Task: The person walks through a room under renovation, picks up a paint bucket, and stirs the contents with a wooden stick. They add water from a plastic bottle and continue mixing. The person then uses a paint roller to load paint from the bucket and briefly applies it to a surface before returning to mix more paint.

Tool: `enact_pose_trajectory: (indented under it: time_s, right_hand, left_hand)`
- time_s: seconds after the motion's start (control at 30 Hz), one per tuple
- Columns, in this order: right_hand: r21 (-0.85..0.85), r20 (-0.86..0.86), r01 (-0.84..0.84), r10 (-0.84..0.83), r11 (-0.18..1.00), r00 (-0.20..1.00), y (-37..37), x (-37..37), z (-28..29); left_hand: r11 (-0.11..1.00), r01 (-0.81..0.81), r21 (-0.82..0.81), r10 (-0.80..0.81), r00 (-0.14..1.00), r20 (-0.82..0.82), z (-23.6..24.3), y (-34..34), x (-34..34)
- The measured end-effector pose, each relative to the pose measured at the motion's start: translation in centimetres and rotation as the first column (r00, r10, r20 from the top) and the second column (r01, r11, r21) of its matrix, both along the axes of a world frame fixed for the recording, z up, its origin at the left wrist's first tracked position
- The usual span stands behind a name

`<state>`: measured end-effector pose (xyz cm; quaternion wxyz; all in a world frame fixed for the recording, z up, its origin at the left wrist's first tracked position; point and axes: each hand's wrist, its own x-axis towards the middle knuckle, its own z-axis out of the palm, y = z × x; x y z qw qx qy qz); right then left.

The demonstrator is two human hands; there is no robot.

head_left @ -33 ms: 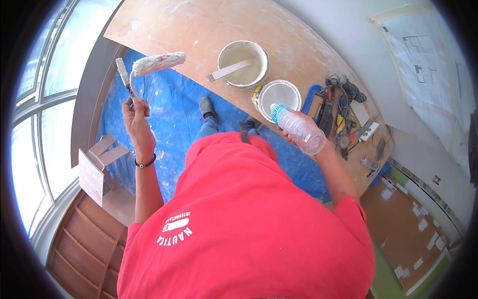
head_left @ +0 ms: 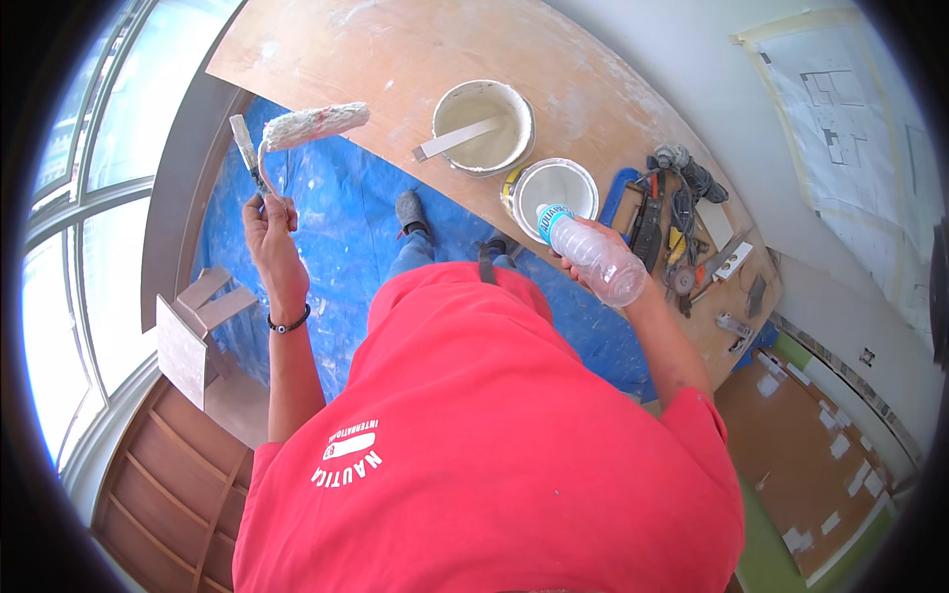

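My left hand is closed around the handle of a paint roller, whose cover is crusted with white paint. A flat, paint-coated tool, perhaps a brush, stands up from the same grip. In my right hand is a clear plastic bottle with a blue label, tilted so its neck overlaps the near rim of a white paint bucket. I cannot tell whether anything flows from it. Beside that bucket stands a larger pail of off-white paint, with a pale flat stick resting across its rim.
Both containers stand on a wooden worktable. Power tools and cords crowd its right side, near a power strip. A paint-spotted blue sheet covers the floor. Wooden pieces stand at left by the windows; a brown board lies at right.
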<state>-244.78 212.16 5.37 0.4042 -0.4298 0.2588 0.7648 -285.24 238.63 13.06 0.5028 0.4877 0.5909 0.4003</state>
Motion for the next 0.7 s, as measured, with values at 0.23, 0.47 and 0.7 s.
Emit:
enact_pose_trajectory:
  time_s: [0.23, 0.47, 0.7]
  right_hand:
    - [0.103, -0.018, 0.062, -0.06, 0.993, 0.998, -0.4, 2.2, 0.3]
    - [0.111, 0.092, 0.027, -0.037, 0.993, 0.995, -1.1, -0.6, -0.5]
    - [0.115, -0.14, 0.097, -0.081, 0.989, 0.987, -1.1, 0.5, -0.9]
  left_hand:
    - [1.0, 0.007, 0.028, -0.007, 1.0, 0.0, -0.4, 0.3, 0.2]
    - [0.999, 0.033, 0.03, -0.033, 0.999, -0.001, -0.6, 0.1, 0.8]
    - [0.998, 0.041, 0.053, -0.041, 0.999, -0.005, -0.6, -0.1, 0.9]
